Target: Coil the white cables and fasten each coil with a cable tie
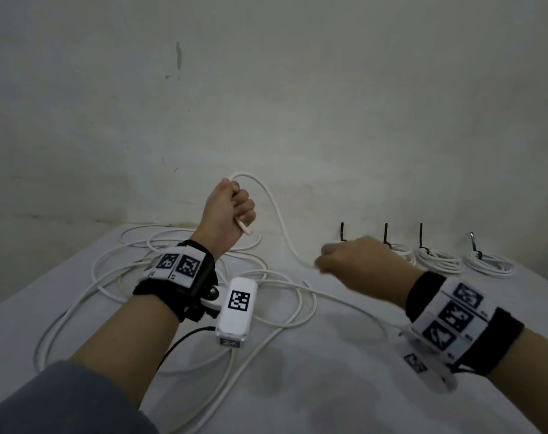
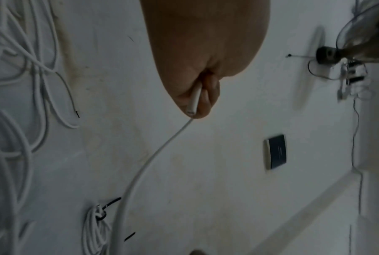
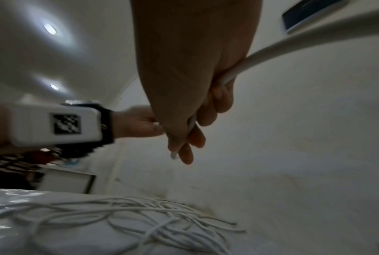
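Both hands are on one white cable (image 1: 274,211), held up off the table (image 1: 329,371), with the wall (image 1: 297,89) behind them.

Left hand (image 1: 227,214): raised fist, closed round the cable near its cut end (image 1: 244,228). The stub pokes out below the fist, back toward the person; the left wrist view shows the same clamp with the cable running away from the knuckles. It sits higher and nearer the wall than the other hand.

Right hand (image 1: 354,264): lower, to the right of the left hand, blurred in the head view. The right wrist view shows its fingers (image 3: 219,101) curled round the same cable, which exits past the camera.

Key relation: the cable arcs up out of the left fist, over, then slopes down-right into the right hand, so the span between the hands runs left-high to right-low. The slack goes on from the right hand into the loose tangle (image 1: 172,292) on the table, below and left of the left hand.

My read: first loop is being started. Left hand is the anchor; right hand is nearer the free length, so it should feed the next turn back to the left fist.

Right of the right hand, along the wall: finished coils (image 1: 438,261) with black ties (image 1: 421,236) sticking up.
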Tool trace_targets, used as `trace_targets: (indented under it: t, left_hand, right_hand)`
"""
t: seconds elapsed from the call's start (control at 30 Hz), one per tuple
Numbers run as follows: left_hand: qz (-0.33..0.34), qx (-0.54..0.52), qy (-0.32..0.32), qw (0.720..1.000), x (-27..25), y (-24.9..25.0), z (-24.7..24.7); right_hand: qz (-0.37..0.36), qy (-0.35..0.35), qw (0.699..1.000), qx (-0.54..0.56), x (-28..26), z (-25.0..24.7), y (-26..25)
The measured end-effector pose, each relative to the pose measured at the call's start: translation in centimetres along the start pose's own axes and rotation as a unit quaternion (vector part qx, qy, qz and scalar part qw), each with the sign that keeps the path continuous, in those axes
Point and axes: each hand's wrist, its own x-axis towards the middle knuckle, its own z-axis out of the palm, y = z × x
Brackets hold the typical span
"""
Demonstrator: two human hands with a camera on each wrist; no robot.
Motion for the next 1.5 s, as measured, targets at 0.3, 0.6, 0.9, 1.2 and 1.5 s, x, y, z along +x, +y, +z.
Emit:
trace_targets:
  t: [0.3,0.6,0.9,1.2,1.5]
  left_hand:
    - [0.001,0.223,-0.111,0.968,-3.2,-5.6,2.2]
    - [-0.016,0.154,-0.181,0.971,-4.7,-7.6,2.2]
    - [-0.067,0.054,-0.182,0.980,-3.2,-7.6,0.5]
    - [-0.109,0.055,-0.149,0.981,-2.0,-6.2,-0.5]
    - [-0.110,-0.014,-0.142,0.984,-2.3,-6.2,0.0]
  right_hand:
    - [-0.092,0.188,0.974,0.089,0.8,-3.6,-2.5]
    - [0.103,0.209,0.914,0.331,2.1,-2.0,2.6]
    - [0.133,0.210,0.900,0.359,4.9,0.1,3.0]
    - [0.139,0.223,0.880,0.395,7.2,1.1,2.3]
    - [0.120,0.243,0.878,0.393,7.6,1.6,3.1]
